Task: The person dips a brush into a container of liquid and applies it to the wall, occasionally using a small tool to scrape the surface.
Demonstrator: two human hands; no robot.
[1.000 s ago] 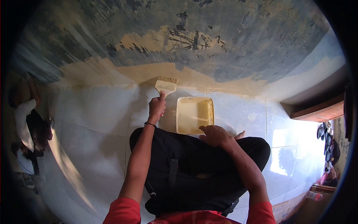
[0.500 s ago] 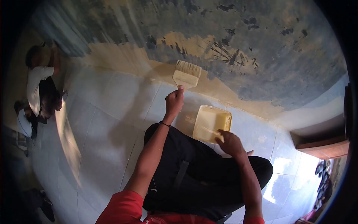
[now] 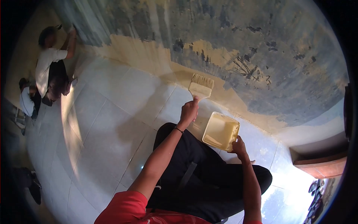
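My left hand (image 3: 189, 111) is closed around the handle of a wide, flat paintbrush (image 3: 201, 88). Its bristles, coated in pale cream paint, point up toward the bottom of the wall. To the right, a square cream plastic tub (image 3: 206, 131) with pale paint inside stands in front of my crossed legs. The fingers of my right hand (image 3: 239, 147) grip the tub's near right corner at the rim. The wall (image 3: 209, 22) ahead has patchy grey and black paint, with a cream band along its foot.
Tiled floor (image 3: 100, 127) stretches left. A person in a white shirt (image 3: 52, 63) works at the wall there, with another person (image 3: 28, 99) behind. At right are an orange-brown ledge (image 3: 322, 166) and a dark pile of footwear-like items (image 3: 315, 199).
My right hand has gone from hovering loosely over the tub's corner to gripping its rim. The whole view has shifted; my left hand still holds the brush near the wall's foot.
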